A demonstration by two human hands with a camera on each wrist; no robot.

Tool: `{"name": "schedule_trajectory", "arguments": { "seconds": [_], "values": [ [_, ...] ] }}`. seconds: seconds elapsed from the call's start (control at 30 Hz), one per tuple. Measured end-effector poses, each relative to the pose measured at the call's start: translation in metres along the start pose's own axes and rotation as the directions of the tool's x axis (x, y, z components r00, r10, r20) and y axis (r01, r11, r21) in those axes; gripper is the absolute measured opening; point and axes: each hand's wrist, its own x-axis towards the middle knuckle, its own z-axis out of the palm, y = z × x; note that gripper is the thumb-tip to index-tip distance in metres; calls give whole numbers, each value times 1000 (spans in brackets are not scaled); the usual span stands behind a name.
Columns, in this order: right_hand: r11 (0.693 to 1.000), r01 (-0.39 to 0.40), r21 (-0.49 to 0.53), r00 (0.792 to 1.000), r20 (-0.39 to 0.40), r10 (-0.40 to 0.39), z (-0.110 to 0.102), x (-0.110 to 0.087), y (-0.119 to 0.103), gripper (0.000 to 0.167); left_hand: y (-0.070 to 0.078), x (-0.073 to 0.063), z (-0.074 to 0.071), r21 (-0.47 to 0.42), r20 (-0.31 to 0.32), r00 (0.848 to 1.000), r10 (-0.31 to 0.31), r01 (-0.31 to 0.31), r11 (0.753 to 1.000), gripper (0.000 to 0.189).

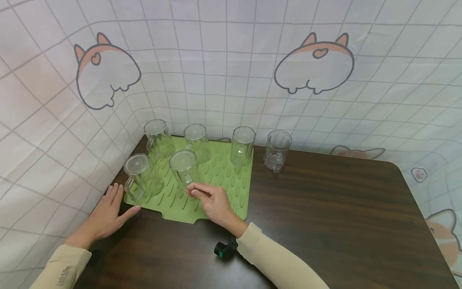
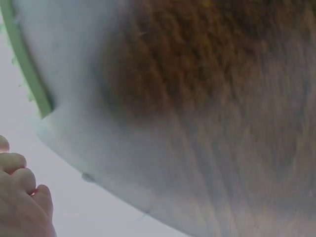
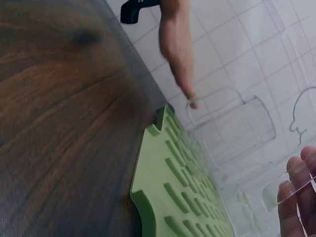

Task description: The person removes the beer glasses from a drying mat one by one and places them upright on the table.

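Observation:
My right hand (image 1: pixel 216 202) pinches the handle of a clear mug (image 1: pixel 183 163) over the front middle of a green ridged drying mat (image 1: pixel 221 174). In the right wrist view its fingers (image 3: pixel 296 190) curl at the clear handle. My left hand (image 1: pixel 102 218) lies at the left table edge by the mat's front corner, fingers extended and thumb spread toward the mat. Nearest to it on the mat stands another clear mug (image 1: pixel 142 170), its handle toward the hand. The left wrist view shows part of that hand (image 2: pixel 22 202) at the lower left.
Along the back of the mat stand three more clear mugs, one at the left (image 1: pixel 160 140), one near the middle (image 1: pixel 199 146) and one at the right (image 1: pixel 242 146). Another mug (image 1: pixel 277 151) stands on the dark wooden table (image 1: pixel 317 208). A black strapped device (image 1: pixel 225 249) is at my right wrist.

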Motion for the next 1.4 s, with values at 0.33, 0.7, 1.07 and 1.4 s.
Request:
{"name": "schedule_trajectory", "arguments": {
  "seconds": [0.33, 0.7, 1.07, 1.4],
  "values": [
    [992, 27, -122, 999, -24, -30, -16, 3, -4, 22, 10, -3, -25, -64, -155, 985, 74, -85, 994, 106],
    [967, 104, -234, 993, -36, -116, -29, 1, -14, 22, 28, -9, -57, -38, -296, 944, 147, -165, 986, 97],
    [901, 192, -388, 980, 19, -200, -45, -3, -27, 20, 59, -4, -64, -17, -306, 924, 228, -245, 969, 95],
    [804, 335, -492, 937, 81, -341, -57, -5, -34, 22, 90, -1, -58, -103, -345, 912, 224, -274, 956, 88]
  ]
}}
